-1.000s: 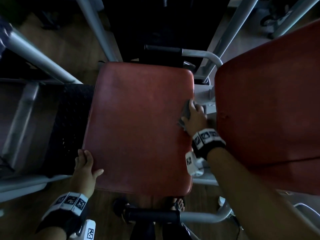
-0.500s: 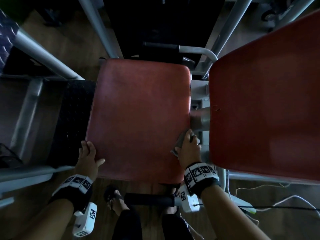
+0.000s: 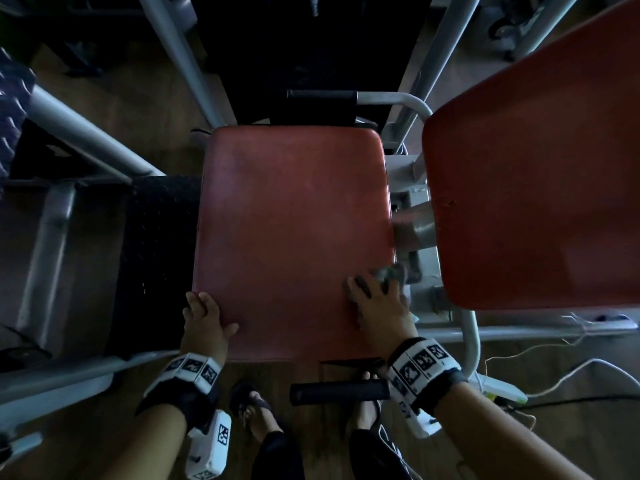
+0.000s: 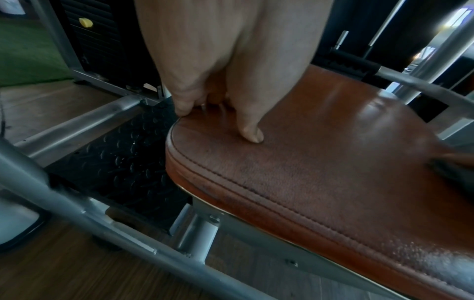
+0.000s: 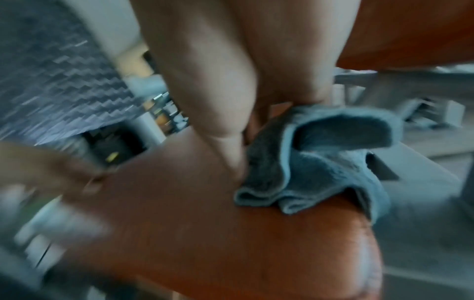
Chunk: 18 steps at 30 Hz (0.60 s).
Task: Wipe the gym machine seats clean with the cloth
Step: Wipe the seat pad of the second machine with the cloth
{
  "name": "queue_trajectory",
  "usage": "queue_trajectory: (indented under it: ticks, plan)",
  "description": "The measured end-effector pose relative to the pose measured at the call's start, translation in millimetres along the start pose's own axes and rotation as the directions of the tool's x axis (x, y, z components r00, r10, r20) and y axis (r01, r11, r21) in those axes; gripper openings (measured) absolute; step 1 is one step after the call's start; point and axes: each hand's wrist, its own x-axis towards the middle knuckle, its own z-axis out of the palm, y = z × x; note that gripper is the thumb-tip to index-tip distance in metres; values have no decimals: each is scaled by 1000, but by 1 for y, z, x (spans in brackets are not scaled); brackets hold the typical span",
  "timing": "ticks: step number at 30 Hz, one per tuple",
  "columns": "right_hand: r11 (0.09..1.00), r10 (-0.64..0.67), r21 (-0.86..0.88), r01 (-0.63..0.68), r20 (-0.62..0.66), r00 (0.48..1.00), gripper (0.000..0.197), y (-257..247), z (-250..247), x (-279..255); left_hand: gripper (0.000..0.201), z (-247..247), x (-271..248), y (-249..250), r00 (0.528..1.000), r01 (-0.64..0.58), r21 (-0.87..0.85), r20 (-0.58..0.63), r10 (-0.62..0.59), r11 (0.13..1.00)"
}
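A red-brown padded seat [image 3: 291, 230] fills the middle of the head view. My right hand [image 3: 375, 299] presses a grey-blue cloth [image 3: 389, 273] onto the seat's near right corner. In the right wrist view the bunched cloth [image 5: 320, 162] lies under my fingers at the pad's edge, and that picture is blurred. My left hand [image 3: 204, 315] rests on the seat's near left corner. In the left wrist view its thumb [image 4: 250, 130] lies on top of the seat [image 4: 320, 162] and its fingers curl over the left edge. A second red pad [image 3: 540, 168] stands to the right.
Grey steel frame tubes [image 3: 86, 133] run at the left and back. A black tread plate [image 3: 156, 254] lies left of the seat. A black-gripped handle [image 3: 339, 393] crosses near my feet, another handle [image 3: 322, 95] at the back. White cables [image 3: 554, 375] trail on the wooden floor at right.
My right hand has drawn the cloth down the seat's right edge, from mid-height to the near right corner. The left hand stayed on the near left corner.
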Motion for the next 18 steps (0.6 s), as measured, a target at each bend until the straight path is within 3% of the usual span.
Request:
queue_trajectory:
  ticks: [3,7,10,14,16,18]
  plan:
    - [983,-157,-84,161,49,986,76,0,2,-9,88,-3,-2,3,1000,-1,17,13,1,1000]
    - [997,-41,-68,40,-8,999,77,14,6,7,90,-7,-5,8,1000,-21,64,18,20,998]
    - [997,65,53,-63,-31,997,105,3,14,25,91,-10,-6,5,999,-43,121,21,41,992]
    - [977,193,103,-185,-67,979,94,-26,20,35,92,-14,-5,2,997,-73,177,42,66,982]
    - [986,161,48,-160,-17,987,93,-34,15,34,92,-16,-5,2,996,-83,190,51,75,978]
    - [999,47,-12,-47,22,999,90,-37,14,30,92,-16,-6,3,996,-83,192,53,74,978]
